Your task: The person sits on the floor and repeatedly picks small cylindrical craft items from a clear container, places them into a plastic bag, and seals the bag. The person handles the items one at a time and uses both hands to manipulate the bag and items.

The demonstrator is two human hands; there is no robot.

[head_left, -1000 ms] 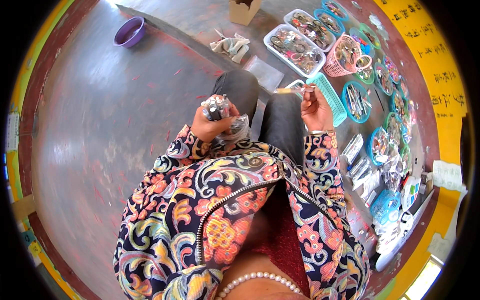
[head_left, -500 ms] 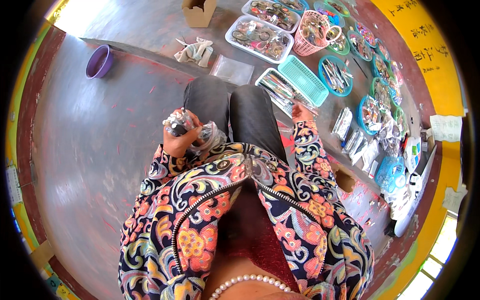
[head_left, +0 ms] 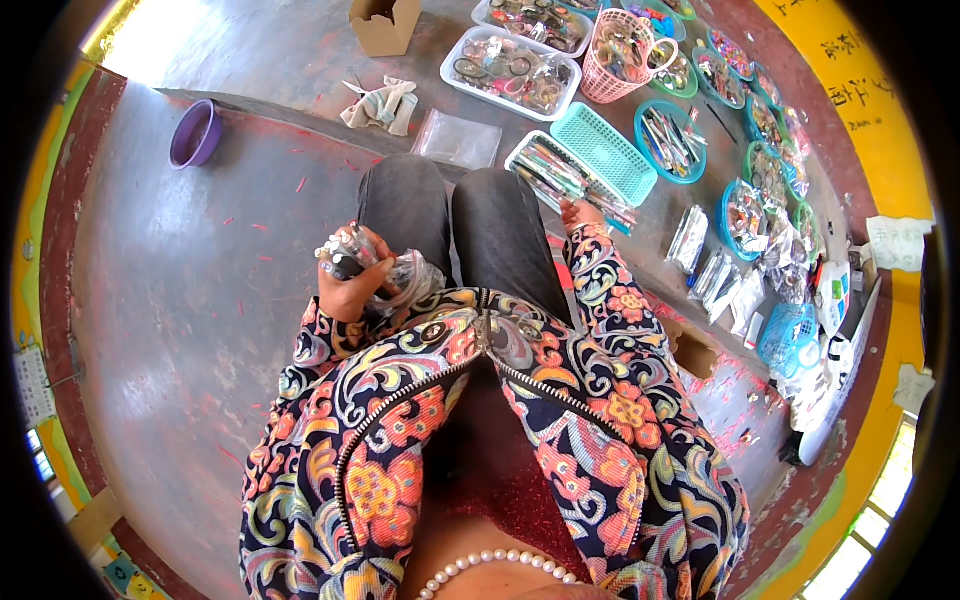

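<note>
My left hand (head_left: 349, 284) is closed around a bundle of pens (head_left: 346, 258) with dark and white ends, above my left thigh. A crumpled clear plastic bag (head_left: 412, 275) is bunched around them and hangs toward my lap. Beyond my right knee, my right hand (head_left: 582, 213) is at the near side of a white basket (head_left: 517, 150) full of loose pens (head_left: 558, 172). Its fingers are bent together against the pens; what they pinch, if anything, is too small to tell. A turquoise basket (head_left: 600, 140) stands just behind the white one.
Flat clear bags (head_left: 457, 139) and a crumpled cloth (head_left: 382, 106) lie beyond my knees. A blue bowl of packed pens (head_left: 670, 142), white trays of trinkets (head_left: 512, 72) and a pink basket (head_left: 612, 60) stand farther off. Bagged pens (head_left: 687, 240) lie right; a purple bowl (head_left: 196, 134) sits left.
My right hand has shifted a little left along the near side of the white pen basket. My left hand still grips the bagged pens. The view has tilted slightly.
</note>
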